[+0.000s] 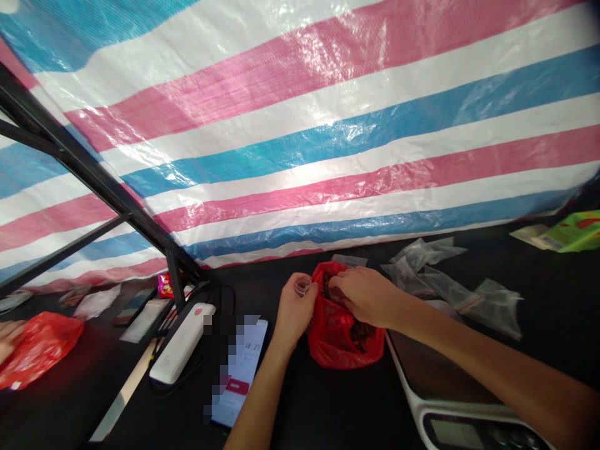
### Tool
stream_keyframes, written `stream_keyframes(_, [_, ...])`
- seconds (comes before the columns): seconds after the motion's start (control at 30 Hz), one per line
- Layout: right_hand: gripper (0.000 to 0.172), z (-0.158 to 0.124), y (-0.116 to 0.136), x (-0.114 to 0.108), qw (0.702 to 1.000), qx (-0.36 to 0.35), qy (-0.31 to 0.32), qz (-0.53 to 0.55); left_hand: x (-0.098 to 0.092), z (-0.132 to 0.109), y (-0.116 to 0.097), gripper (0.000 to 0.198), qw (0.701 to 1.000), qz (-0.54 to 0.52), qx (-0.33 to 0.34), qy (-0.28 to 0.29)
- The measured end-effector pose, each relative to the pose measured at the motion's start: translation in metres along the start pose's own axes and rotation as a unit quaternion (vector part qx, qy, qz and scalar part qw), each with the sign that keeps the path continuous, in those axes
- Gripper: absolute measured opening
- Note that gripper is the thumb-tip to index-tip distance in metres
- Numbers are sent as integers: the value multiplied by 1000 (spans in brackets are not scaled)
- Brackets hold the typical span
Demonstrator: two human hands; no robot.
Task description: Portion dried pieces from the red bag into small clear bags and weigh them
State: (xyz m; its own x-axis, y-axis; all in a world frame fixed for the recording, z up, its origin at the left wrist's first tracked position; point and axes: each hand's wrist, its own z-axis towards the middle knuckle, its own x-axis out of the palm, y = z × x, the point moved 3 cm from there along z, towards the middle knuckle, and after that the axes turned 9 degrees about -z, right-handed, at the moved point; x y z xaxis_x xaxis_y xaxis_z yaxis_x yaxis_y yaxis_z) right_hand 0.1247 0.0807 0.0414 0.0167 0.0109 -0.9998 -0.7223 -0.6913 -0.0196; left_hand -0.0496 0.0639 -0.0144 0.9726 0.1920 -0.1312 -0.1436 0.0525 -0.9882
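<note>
A red plastic bag [335, 344] stands upright with its mouth open on the black table, and small dark brown pieces [362, 334] show inside it. At the bag's left edge, my left hand [295, 306] is closed around a small, round, clear plastic thing [302, 285]; its exact kind cannot be made out. My right hand [360, 290] reaches into the bag's mouth from the right, fingers curled down among the brown pieces. The fingertips are partly hidden, so what they pinch does not show.
A digital scale [434, 375] sits right of the bag, under my right forearm. Clear zip bags [450, 284] lie behind it. Left of my arm are a phone [244, 369] and a white power strip [182, 344]. Another person's hand [9, 337] touches a red bag [42, 344] at far left.
</note>
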Motion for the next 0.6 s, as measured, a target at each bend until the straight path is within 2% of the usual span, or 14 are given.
stream_keyframes(0.2, [26, 1, 2, 4, 1000, 12, -19, 1, -1, -3, 1, 7, 997, 80, 0, 1])
stream_keyframes(0.33, [25, 2, 4, 6, 1000, 11, -7, 1, 2, -2, -1, 8, 1000, 23, 2, 17])
stream_keyframes(0.6, [24, 0, 2, 5, 999, 18, -20, 41, 4, -1, -2, 11, 998, -67, -16, -5])
